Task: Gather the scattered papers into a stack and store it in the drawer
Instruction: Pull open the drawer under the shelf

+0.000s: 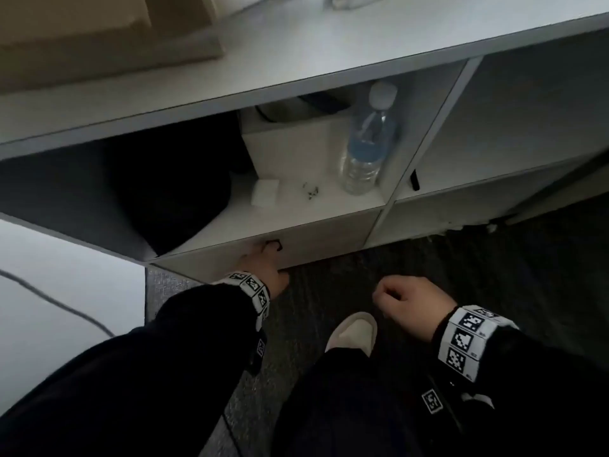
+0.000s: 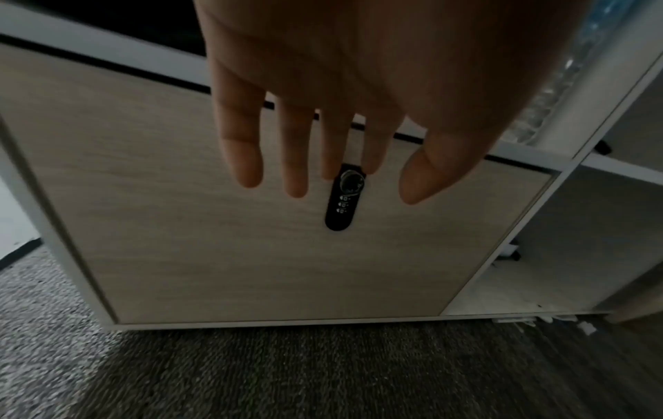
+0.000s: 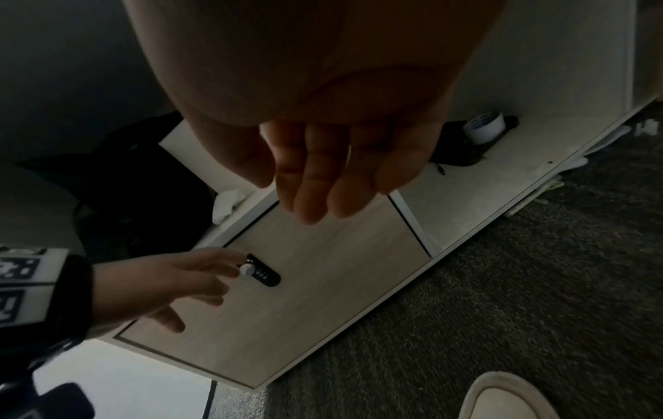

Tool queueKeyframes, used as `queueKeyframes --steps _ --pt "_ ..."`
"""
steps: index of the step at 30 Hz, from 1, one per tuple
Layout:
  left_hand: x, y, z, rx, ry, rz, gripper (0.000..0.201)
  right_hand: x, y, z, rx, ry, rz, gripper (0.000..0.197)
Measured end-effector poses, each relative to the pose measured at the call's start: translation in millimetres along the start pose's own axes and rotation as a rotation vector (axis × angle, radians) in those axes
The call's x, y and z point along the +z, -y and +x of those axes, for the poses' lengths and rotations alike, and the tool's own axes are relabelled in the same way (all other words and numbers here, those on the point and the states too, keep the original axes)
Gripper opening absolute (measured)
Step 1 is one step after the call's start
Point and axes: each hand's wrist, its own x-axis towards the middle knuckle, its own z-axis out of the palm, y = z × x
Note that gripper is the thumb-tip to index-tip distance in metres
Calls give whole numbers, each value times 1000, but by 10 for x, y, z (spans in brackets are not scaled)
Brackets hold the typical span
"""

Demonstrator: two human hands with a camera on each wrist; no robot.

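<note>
Reaching one left hand [image 1: 263, 268] toward one drawer [image 2: 179, 226] (closed), one right hand [image 1: 408, 308] idle

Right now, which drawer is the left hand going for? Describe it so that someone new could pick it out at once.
Under the white desk there is a shelf with a water bottle. Right below that shelf sits the drawer, closed, just above the carpet. It is the only wood-grain front there, and it alone carries a black lock with a knob, where the left hand reaches.
</note>
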Motion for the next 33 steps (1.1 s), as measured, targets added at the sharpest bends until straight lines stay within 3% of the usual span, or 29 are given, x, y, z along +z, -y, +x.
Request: queueKeyframes --steps 11,19,21,24,26,28,33 --pt "223 32 53 18 -72 114 59 106 93 260 -161 -13 -227 18" --pt "246 30 -633 110 100 293 66 143 47 284 -243 -143 -473 72" --pt "170 72 -771 151 68 263 57 184 55 288 -227 -89 -507 78" --pt "96 165 -940 227 -92 198 53 270 19 249 -172 5 -530 74" --pt "78 238 -1019 150 -131 182 57 316 -24 179 -168 17 -540 72" --pt "122 311 -1100 49 -49 196 61 326 -64 92 -166 39 -546 73" --pt "272 324 -1265 4 48 220 59 301 -186 -166 -126 89 -502 74"
